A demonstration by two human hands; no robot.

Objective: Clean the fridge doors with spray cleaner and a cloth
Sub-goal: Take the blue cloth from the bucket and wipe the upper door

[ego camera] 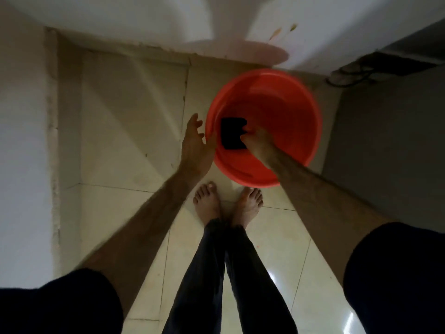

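An orange plastic basin (pixel 296 109) stands on the tiled floor in front of my bare feet. Inside it my right hand (pixel 258 141) holds a dark rectangular pad or cloth (pixel 232 133) by its right edge, fingers curled on it. My left hand (pixel 196 141) hovers at the basin's left rim with fingers spread and loose, holding nothing. The white fridge front (pixel 313 27) rises at the top of the view, with small yellowish stains (pixel 285 30) on it. No spray bottle is in view.
Cream floor tiles (pixel 125 121) spread to the left of the basin. A white wall (pixel 21 141) runs along the left side. A grey wall (pixel 390 145) and some dark cables (pixel 349 75) lie at the right behind the basin.
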